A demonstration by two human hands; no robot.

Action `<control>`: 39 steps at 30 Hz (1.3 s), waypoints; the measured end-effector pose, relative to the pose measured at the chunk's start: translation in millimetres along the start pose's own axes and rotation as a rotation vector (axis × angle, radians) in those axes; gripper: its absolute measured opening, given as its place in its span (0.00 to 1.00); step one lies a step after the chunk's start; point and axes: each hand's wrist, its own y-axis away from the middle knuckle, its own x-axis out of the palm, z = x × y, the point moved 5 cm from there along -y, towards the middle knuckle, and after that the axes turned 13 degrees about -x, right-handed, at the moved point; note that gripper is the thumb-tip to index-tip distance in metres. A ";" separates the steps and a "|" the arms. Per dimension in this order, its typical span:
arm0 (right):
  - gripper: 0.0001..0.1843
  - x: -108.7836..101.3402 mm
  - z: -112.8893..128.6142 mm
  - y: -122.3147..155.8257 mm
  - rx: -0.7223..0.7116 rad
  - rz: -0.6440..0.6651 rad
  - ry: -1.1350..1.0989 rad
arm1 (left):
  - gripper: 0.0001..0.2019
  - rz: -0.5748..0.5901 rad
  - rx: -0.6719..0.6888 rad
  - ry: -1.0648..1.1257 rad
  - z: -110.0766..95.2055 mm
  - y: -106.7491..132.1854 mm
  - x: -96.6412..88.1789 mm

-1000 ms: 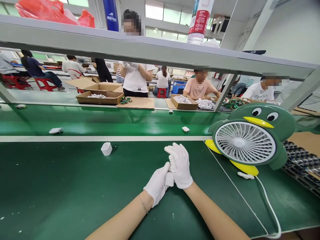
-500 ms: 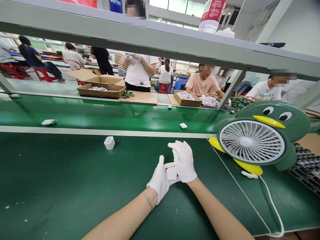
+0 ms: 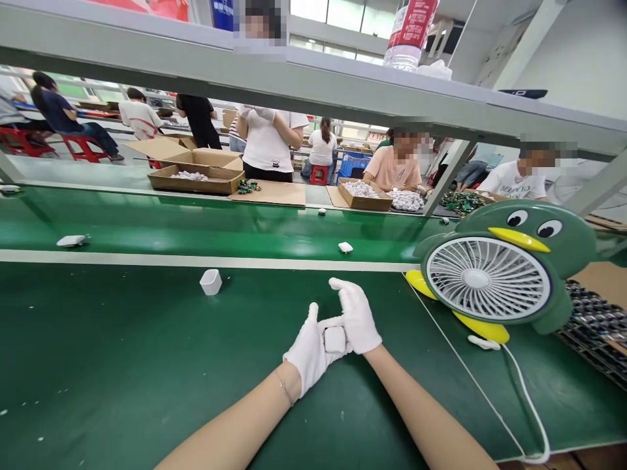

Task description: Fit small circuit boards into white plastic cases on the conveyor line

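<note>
Over the green surface (image 3: 147, 365), I have one square white casing (image 3: 335, 340) between my gloved hands, and by my reading the handling of it is under way, not finished. My left hand (image 3: 309, 352) is half open, thumb raised, cradling the casing on the fingers; my right hand (image 3: 360, 320), partly curled, rests close against its other side, though whether it grips, I cannot tell. The upper face of the casing looks whole and smooth; its underside is hidden, so I cannot say what may be joined there. It has not yet been set down. Left of my hands, a white square cup (image 3: 210, 282) lies tilted on the surface, untouched. Past the white rail, a white piece (image 3: 345, 247) sits on the green belt (image 3: 220, 228), well apart from another (image 3: 72, 241) farther left. At my right stands a penguin-shaped fan (image 3: 475, 279). Across the belt, an open cardboard box (image 3: 196, 185) holds many more small white pieces, with no count possible.
</note>
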 end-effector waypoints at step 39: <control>0.21 6.5 29.4 10.5 -0.177 0.171 0.003 | 0.25 0.090 0.254 0.056 -38.2 21.2 -4.3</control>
